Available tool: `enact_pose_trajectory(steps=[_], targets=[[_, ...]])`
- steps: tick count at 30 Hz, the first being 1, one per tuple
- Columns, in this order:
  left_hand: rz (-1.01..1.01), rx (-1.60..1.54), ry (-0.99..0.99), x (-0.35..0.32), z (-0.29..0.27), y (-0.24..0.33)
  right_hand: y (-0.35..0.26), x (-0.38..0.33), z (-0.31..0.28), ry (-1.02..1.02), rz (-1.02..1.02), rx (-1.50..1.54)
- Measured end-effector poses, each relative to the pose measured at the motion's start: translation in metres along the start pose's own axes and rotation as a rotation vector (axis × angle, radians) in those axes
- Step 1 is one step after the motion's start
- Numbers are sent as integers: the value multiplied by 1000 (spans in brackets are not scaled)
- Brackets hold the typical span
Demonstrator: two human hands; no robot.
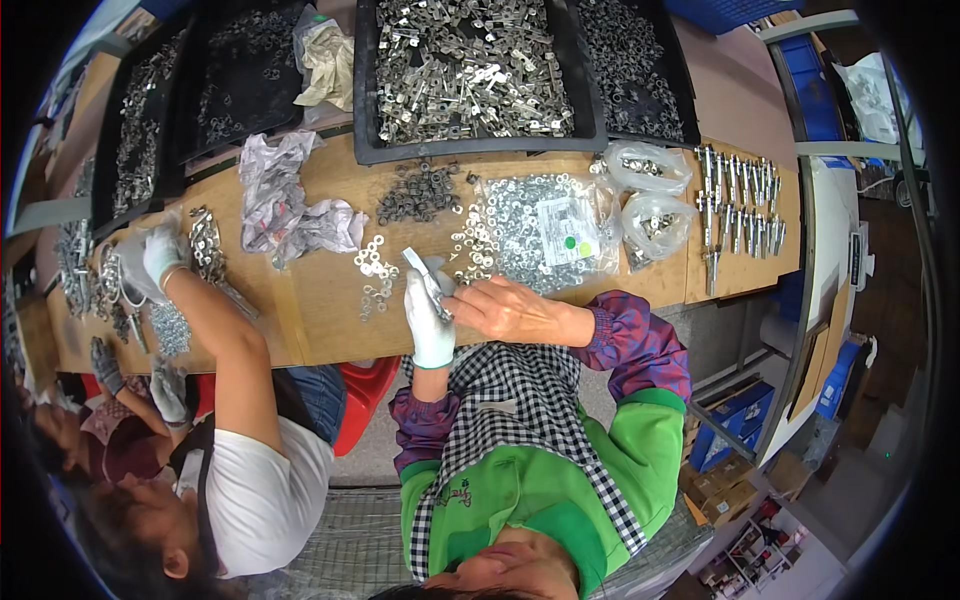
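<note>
My left hand (430, 325), in a white glove, is closed round a slim silver metal piece (414, 261) whose flat end sticks up past the fingers. My bare right hand (500, 307) meets it from the right, fingertips pinched at the lower part of the same piece. What lies between those fingertips is hidden. Just beyond the hands, white washers (374, 262) lie loose on the cardboard-covered table (315, 305). A clear bag of silver washers (515, 225) lies behind my right hand, and dark nut-like rings (418, 192) are heaped farther back.
A black tray (366, 100) of metal clips stands at the back, with other dark trays beside it. Assembled bolts (735, 205) are lined up at right, near small plastic bags (655, 215). Crumpled paper (285, 200) lies left. A co-worker's gloved hand (163, 250) works at far left.
</note>
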State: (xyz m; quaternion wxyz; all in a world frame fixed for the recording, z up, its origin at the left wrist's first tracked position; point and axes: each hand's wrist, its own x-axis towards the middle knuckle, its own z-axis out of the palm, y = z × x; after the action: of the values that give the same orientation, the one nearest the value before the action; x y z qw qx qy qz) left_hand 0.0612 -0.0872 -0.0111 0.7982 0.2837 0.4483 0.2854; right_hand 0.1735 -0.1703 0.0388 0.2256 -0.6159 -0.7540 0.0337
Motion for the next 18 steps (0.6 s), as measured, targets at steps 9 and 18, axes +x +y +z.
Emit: enact_pose_trajectory(steps=[9,18], targets=[[-33,2,-117,3,-7,2,-4,4,4,89,27,-18],[-7,-19,-106,3,-4,3,-2,8,-3,7,8,-48]])
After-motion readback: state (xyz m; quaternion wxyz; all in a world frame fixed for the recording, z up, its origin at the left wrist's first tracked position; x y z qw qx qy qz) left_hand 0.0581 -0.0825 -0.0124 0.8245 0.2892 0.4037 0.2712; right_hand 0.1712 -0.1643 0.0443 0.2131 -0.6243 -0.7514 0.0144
